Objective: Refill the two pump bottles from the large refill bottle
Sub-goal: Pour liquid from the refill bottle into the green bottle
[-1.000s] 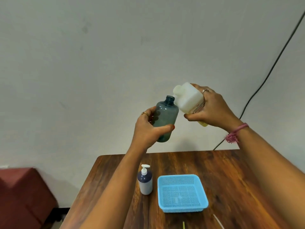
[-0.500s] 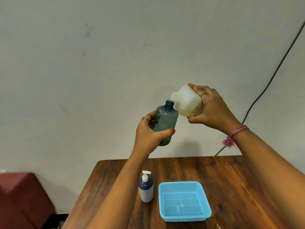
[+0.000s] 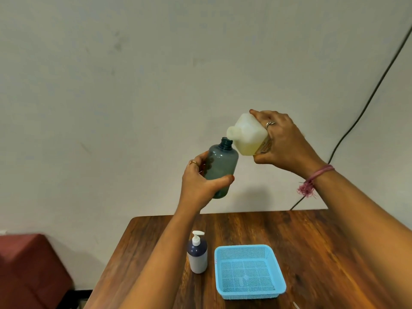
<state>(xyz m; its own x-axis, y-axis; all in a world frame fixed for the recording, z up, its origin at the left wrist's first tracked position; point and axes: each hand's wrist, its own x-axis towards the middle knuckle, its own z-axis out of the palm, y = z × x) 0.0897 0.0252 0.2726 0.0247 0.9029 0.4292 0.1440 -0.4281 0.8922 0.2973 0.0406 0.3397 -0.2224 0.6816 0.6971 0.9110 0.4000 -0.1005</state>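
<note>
My left hand (image 3: 201, 185) grips a grey-blue translucent bottle (image 3: 220, 166) with its pump off and its neck open, held up in the air and slightly tilted. My right hand (image 3: 284, 144) holds the large whitish refill bottle (image 3: 247, 136) tipped over, its spout right above the open neck. Yellowish liquid shows in the refill bottle's lower side. A second pump bottle (image 3: 197, 255), dark on top and white below with a white pump, stands on the wooden table (image 3: 323, 253).
A light blue mesh basket (image 3: 249, 272) sits on the table right of the standing pump bottle. A dark red seat (image 3: 26, 268) is at the lower left. A black cable (image 3: 365, 108) runs down the wall at right.
The refill bottle has tipped further, and its spout has come down over the grey-blue bottle's neck. The camera view has shifted slightly, showing more of the table.
</note>
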